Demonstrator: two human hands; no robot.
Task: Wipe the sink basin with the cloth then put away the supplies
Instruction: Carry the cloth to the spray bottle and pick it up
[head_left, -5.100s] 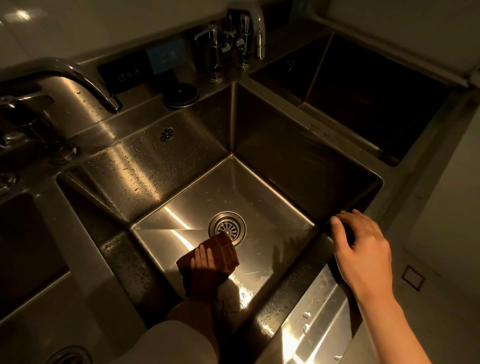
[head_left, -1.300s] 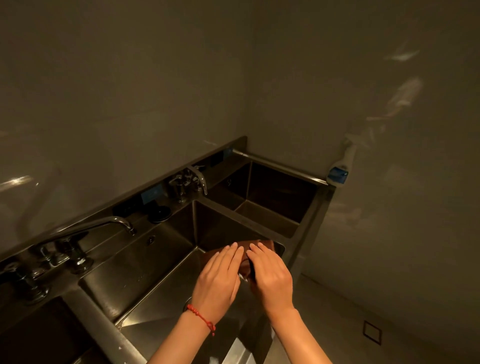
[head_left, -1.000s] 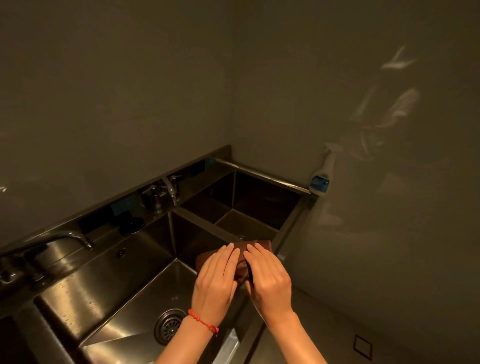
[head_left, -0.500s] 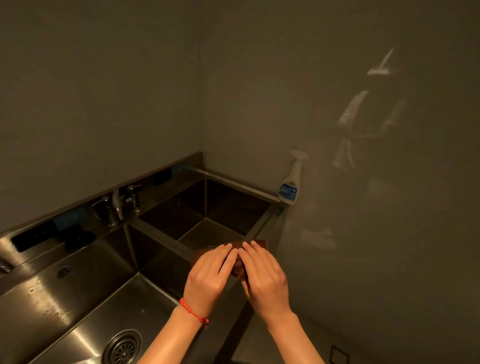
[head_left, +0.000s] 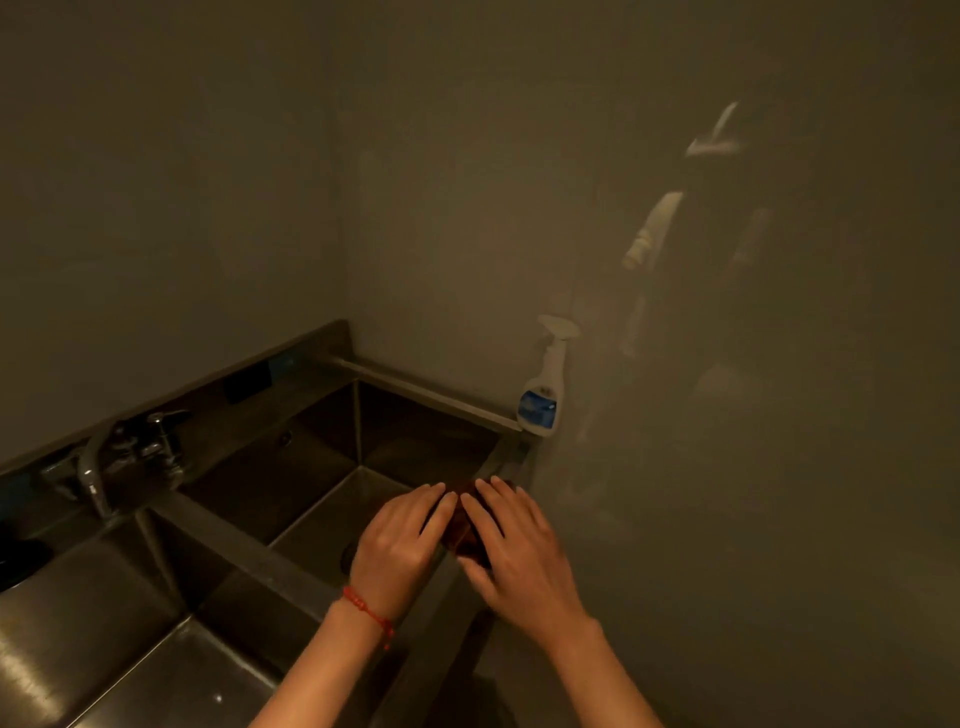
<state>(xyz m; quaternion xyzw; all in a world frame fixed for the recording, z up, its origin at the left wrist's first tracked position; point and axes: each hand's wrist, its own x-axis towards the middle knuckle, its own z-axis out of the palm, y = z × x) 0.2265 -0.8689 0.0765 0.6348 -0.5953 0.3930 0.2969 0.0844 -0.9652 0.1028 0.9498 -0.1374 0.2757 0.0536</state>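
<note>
A brown cloth (head_left: 464, 527) is folded small between my two hands, and only a dark sliver of it shows between them. My left hand (head_left: 400, 545), with a red string bracelet on the wrist, lies over its left part. My right hand (head_left: 511, 545) covers its right part. Both hands hold the cloth above the front rim (head_left: 498, 462) of the right-hand steel sink basin (head_left: 332, 478). The basin with the drain that I wiped sits at the lower left (head_left: 130, 649).
A white spray bottle (head_left: 543, 384) with a blue label stands on the far right corner of the sink unit against the wall. A faucet (head_left: 98, 467) with taps rises at the back left. Grey walls close in behind and to the right.
The view has swung right along the sink unit, so the spray bottle and right basin come into full sight. My hands have carried the folded cloth rightward, still pressed together on it.
</note>
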